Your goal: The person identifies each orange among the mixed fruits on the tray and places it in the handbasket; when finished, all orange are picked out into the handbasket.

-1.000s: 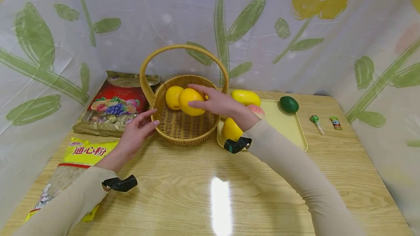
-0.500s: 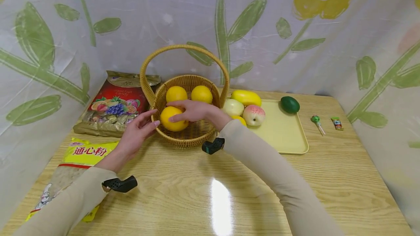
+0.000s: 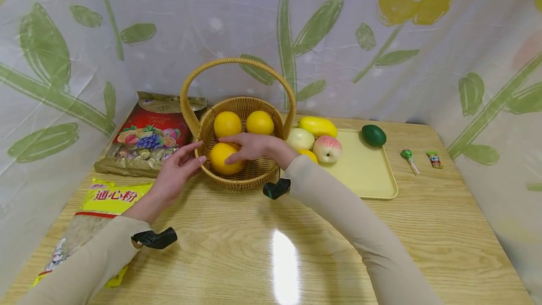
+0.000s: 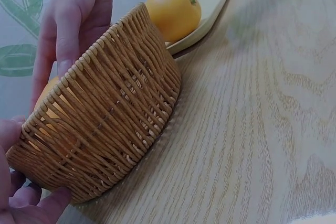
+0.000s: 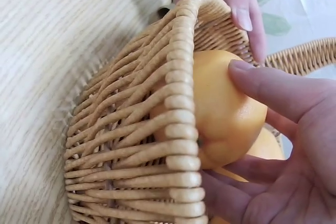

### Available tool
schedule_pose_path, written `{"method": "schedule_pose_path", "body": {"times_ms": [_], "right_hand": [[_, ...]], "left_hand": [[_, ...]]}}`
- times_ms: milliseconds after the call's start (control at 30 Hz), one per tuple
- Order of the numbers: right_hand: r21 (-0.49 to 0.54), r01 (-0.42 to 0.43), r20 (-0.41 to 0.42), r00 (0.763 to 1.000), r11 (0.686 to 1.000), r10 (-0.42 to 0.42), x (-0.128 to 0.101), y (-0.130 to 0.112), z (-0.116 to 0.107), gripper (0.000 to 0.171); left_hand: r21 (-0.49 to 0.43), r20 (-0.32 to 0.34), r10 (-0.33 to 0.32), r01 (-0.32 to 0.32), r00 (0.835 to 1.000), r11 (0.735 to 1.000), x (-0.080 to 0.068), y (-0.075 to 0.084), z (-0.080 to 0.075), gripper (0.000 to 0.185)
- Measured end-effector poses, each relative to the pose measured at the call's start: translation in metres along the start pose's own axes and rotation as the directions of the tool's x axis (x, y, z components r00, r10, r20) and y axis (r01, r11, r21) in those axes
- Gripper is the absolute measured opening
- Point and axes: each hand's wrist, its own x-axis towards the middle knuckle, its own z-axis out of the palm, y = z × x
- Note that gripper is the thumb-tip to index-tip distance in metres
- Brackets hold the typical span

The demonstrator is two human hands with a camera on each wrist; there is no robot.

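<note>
A wicker basket (image 3: 241, 183) with a tall arched handle stands near the back of the table. My left hand (image 3: 174, 173) grips its left side, thumb at the rim and fingers against the outer wall in the left wrist view (image 4: 31, 203). Inside the basket, at the front left, my right hand (image 3: 259, 147) holds an orange (image 3: 226, 160) between thumb and fingers; the right wrist view shows this orange (image 5: 226, 114) just inside the rim. Two more oranges, a left one (image 3: 227, 124) and a right one (image 3: 260, 122), lie at the basket's back.
Right of the basket, a yellow tray (image 3: 364, 178) bears a peach (image 3: 328, 148), a pale round fruit (image 3: 301, 139), a long yellow fruit (image 3: 317, 126), an orange (image 4: 173, 14) and a dark green fruit (image 3: 374, 135). Beyond lie a lollipop (image 3: 407, 155) and wrapped candy (image 3: 434, 159). Bags (image 3: 150, 131) stand left.
My right hand has carried the orange from the basket's back middle toward its front left, uncovering the right back orange and the tray's fruit. The left hand stays on the basket.
</note>
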Motion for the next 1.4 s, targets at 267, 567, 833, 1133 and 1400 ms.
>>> {"method": "schedule_pose_path", "body": {"times_ms": [267,567,833,1133,1400], "right_hand": [[0.012,0.032,-0.046,0.998,0.999,-0.031,0.004,0.000,0.006,0.073],[0.132,0.078,-0.157,0.986,0.988,-0.057,-0.028,0.013,0.005,0.071],[0.319,0.171,-0.369,0.928,0.932,-0.045,-0.102,0.027,0.006,0.061],[0.421,0.119,-0.556,0.818,0.899,0.151,-0.183,0.066,0.012,0.061],[0.499,0.114,-0.589,0.772,0.859,0.240,-0.222,0.099,0.038,0.064]], "left_hand": [[-0.008,-0.001,0.003,-0.003,1.000,1.000,0.000,-0.001,-0.002,0.064],[-0.022,-0.004,0.012,-0.012,1.000,1.000,0.001,-0.002,0.002,0.062],[-0.013,-0.006,-0.003,0.003,1.000,1.000,0.000,-0.001,0.001,0.063],[0.016,0.001,-0.005,0.005,1.000,1.000,-0.001,0.001,0.001,0.065],[0.036,-0.006,-0.006,0.006,1.000,0.999,0.000,-0.001,0.001,0.065]]}}
